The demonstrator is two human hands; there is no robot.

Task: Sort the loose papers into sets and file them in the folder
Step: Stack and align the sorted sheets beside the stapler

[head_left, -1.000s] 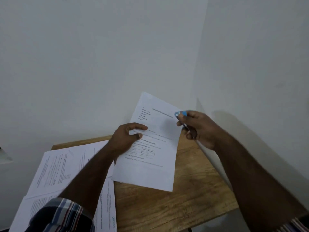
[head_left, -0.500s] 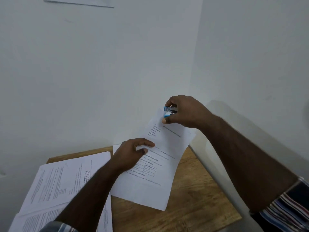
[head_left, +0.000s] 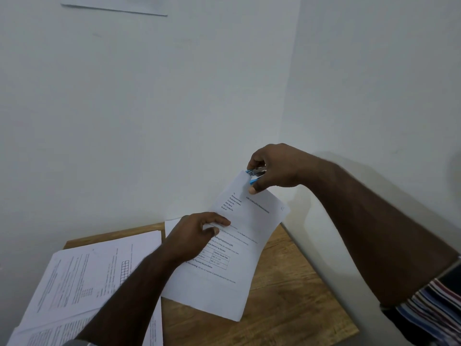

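A printed paper set (head_left: 232,248) is held tilted above the wooden table (head_left: 287,295), its top corner raised toward the wall. My left hand (head_left: 197,233) pinches the set at its left edge, thumb on the printed face. My right hand (head_left: 272,168) grips a small blue and silver stapler (head_left: 255,174), whose jaws sit over the top left corner of the set. More loose printed papers (head_left: 94,278) lie in an overlapping pile on the left part of the table. No folder is in view.
White walls meet in a corner just behind the table, close to my right hand. A paper sheet (head_left: 117,6) is fixed high on the left wall. The table's right edge (head_left: 324,275) runs along the right wall.
My right hand moved the stapler up and left to the top corner of the set. The set itself rose a little toward the wall while my left hand kept its hold.
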